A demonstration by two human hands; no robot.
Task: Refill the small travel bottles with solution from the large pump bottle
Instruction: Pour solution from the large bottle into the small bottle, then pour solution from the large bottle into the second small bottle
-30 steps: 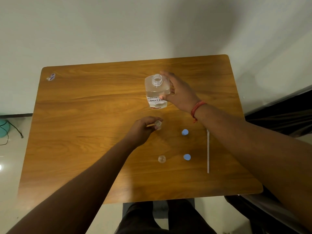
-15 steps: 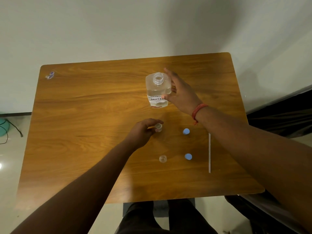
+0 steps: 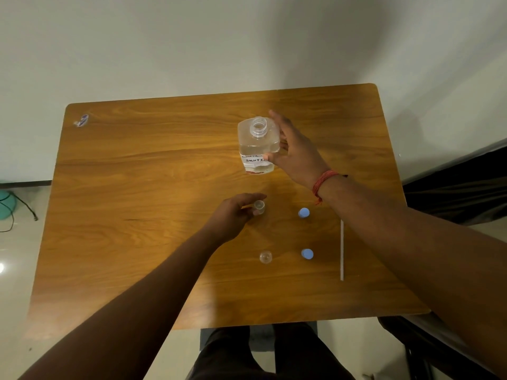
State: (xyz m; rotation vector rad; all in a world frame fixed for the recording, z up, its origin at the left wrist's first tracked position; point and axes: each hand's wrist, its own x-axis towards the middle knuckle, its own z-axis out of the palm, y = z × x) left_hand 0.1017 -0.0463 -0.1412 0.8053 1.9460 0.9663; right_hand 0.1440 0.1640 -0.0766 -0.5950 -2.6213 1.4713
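Right hand (image 3: 295, 152): fingers spread loosely against large bottle (image 3: 258, 146), uncapped, no firm grasp evident. Left hand (image 3: 233, 215): fingertips pinching small bottle (image 3: 259, 206), just beyond thumb. Best to clamp properly, tip slowly, mouth directly over small opening.

Blue caps (image 3: 304, 212), wood-grain table (image 3: 137, 187)

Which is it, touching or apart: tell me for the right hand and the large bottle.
Touching. The head view shows the right hand with its thumb lying on the label face of the large bottle and straight fingers behind its far side.
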